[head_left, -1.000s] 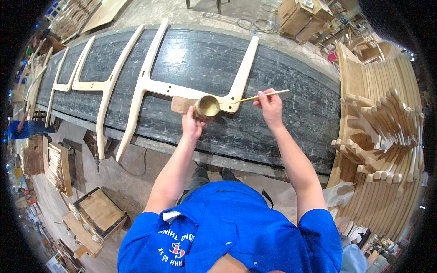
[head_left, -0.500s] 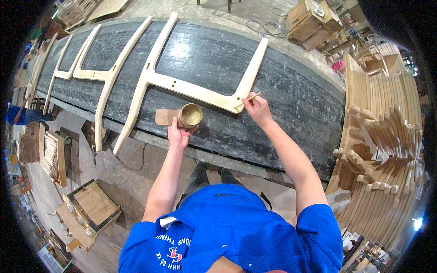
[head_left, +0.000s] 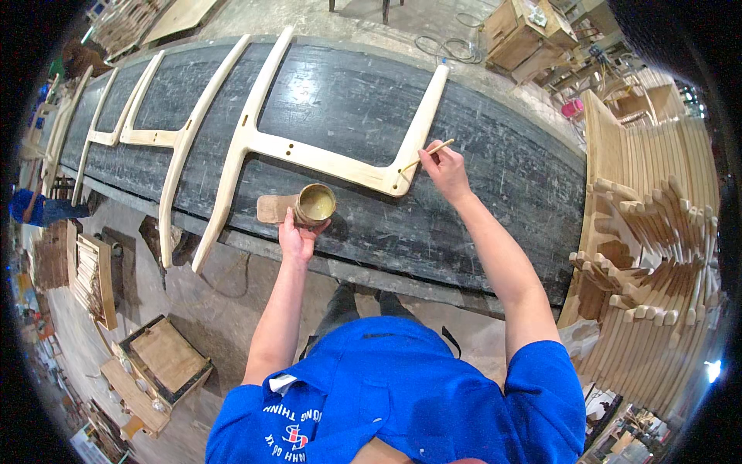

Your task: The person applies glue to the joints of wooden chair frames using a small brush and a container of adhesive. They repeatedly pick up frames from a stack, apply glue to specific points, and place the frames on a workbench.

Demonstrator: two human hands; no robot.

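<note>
My left hand (head_left: 297, 238) is wrapped round a small open can (head_left: 317, 204) with yellowish paste inside. A flat brown block (head_left: 272, 209) sticks out beside the can; whether I hold it or it rests on the bench I cannot tell. In my right hand (head_left: 446, 173) a thin pale stick (head_left: 437, 146) is pinched, its lower tip slanting to the corner of a pale wooden chair frame (head_left: 340, 164). Dark holes show near that corner and midway along the frame's crossbar. The frame lies flat on a dark, scratched workbench (head_left: 495, 193).
More wooden frames (head_left: 178, 166) lie along the bench to the left. Stacked wooden parts (head_left: 657, 232) stand off its right end. A wooden box (head_left: 166, 352) sits on the floor at lower left. Another person (head_left: 46, 207) is at the far left.
My right hand has shifted slightly right and up, and the stick has tilted, its tip lifting at the frame's corner. The whole view has shifted a little; my left hand still holds the can.
</note>
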